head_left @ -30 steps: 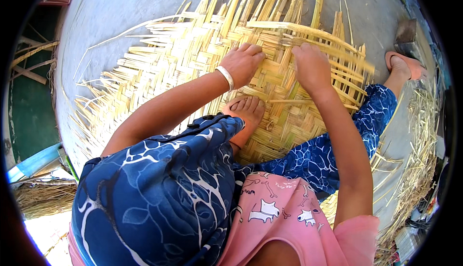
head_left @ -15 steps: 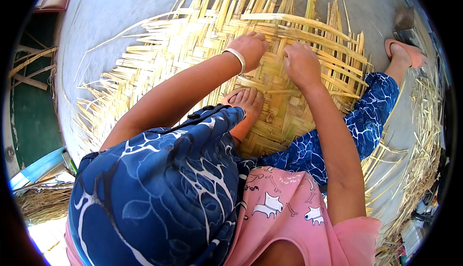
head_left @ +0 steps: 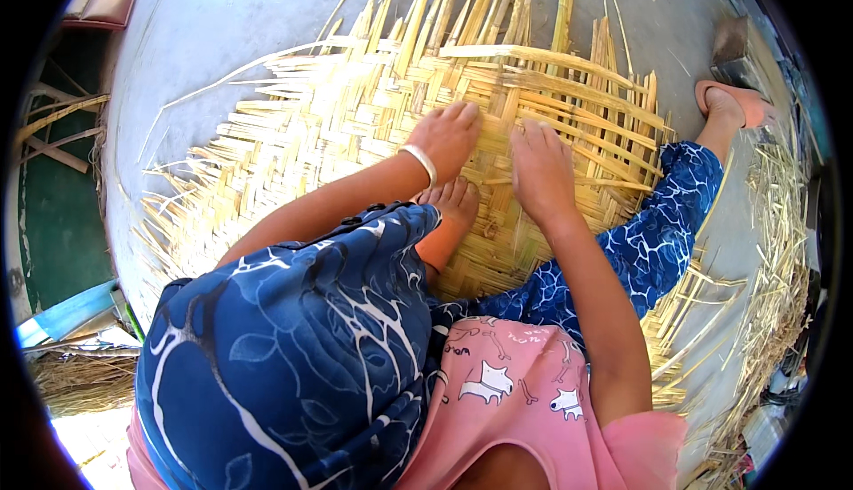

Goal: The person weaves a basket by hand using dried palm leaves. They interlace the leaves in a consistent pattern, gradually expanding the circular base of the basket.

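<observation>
Holding left hand (head_left: 449, 141) and right hand (head_left: 543, 172) apart from each other, low over the pale woven mat (head_left: 311, 139), with fingers (head_left: 530, 137) bent down toward the weave; cannot tell from this angle about a grip on any of it. Laid on the grey floor (head_left: 195, 37) in front of the body, below both hands, with loose strip ends (head_left: 565, 10) fanning out at the far edge. Crossed near there by a long curved strip (head_left: 533, 53). Resting left foot (head_left: 455, 206) on the weave just behind the left hand, right foot in an orange sandal (head_left: 752, 108) out near loose straw (head_left: 771, 232).
</observation>
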A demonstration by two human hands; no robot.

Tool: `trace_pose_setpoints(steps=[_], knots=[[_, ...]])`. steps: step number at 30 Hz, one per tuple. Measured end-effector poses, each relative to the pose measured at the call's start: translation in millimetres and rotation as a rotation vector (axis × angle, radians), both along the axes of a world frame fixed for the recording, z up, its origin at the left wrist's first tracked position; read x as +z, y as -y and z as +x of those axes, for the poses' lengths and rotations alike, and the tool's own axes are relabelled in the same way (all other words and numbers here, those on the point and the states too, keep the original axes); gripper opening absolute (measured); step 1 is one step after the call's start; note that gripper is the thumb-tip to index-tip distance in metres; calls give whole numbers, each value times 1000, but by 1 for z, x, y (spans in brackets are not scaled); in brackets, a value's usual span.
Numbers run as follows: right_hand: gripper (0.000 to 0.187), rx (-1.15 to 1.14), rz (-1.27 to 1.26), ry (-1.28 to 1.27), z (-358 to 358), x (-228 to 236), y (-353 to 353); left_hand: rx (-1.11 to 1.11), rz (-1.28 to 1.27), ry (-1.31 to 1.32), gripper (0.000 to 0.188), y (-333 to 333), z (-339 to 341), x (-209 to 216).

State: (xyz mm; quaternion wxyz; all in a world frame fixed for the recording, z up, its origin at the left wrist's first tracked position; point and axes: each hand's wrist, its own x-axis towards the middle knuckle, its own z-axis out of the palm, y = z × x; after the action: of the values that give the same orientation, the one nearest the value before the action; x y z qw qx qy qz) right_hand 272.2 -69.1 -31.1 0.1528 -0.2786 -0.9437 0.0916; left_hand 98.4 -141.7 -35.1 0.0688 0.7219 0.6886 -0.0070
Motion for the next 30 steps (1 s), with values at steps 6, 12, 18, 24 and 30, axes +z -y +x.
trace_pose_setpoints(steps=[6, 12, 18, 24, 30], knots=[[26, -116, -222, -150, 33, -9, 19, -40, 98, 13, 42, 12, -5, 1], [25, -652, -1564, -1083, 59, -14, -7, -24, 131, 8, 46, 15, -7, -9], [23, -761, -1753, -1448, 77, -25, -46, -86, 5, -27, 43, 7, -7, 3], [20, -828, -1929, -1470, 79, -30, -75, 33, -103, 225, 34, -43, -22, 35], [15, -899, -1605, -1264, 80, -12, -66, -109, 143, 229, 47, -143, 4, 65]])
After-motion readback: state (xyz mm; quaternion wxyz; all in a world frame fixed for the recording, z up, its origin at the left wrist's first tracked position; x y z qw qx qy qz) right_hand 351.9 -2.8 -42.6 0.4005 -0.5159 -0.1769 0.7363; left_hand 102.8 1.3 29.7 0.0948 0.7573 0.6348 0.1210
